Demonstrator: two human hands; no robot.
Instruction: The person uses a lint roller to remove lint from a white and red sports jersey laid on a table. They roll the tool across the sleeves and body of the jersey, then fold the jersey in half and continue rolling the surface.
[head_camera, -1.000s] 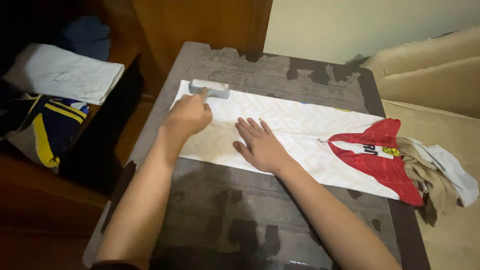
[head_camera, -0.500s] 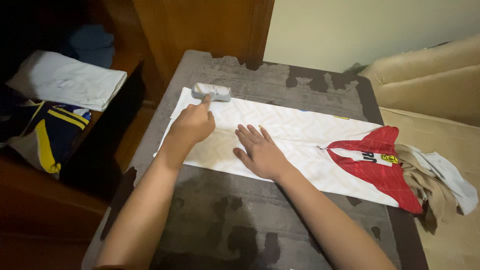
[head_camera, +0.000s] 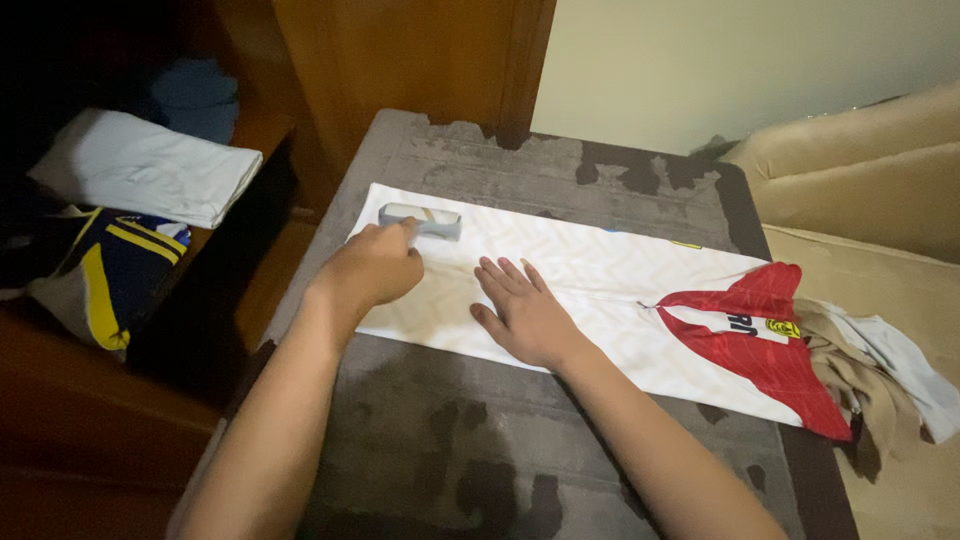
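Note:
A white jersey (head_camera: 600, 275) with a red collar end lies folded lengthwise across a grey padded surface (head_camera: 450, 440). My left hand (head_camera: 372, 268) is closed around the handle of a small grey lint roller (head_camera: 421, 220), whose head rests on the jersey's left end. Flat on the white fabric beside it, fingers spread, is my right hand (head_camera: 520, 315), pressing the jersey down near its middle.
To the left, a folded white garment (head_camera: 150, 165) and a dark blue and yellow one (head_camera: 105, 270) lie on a wooden shelf. A beige and white cloth (head_camera: 880, 375) hangs off the right edge. A beige cushion (head_camera: 860, 160) is at the back right.
The view has shifted slightly. My left hand with the roller stays at the jersey's left end, and my right hand keeps pressing the fabric.

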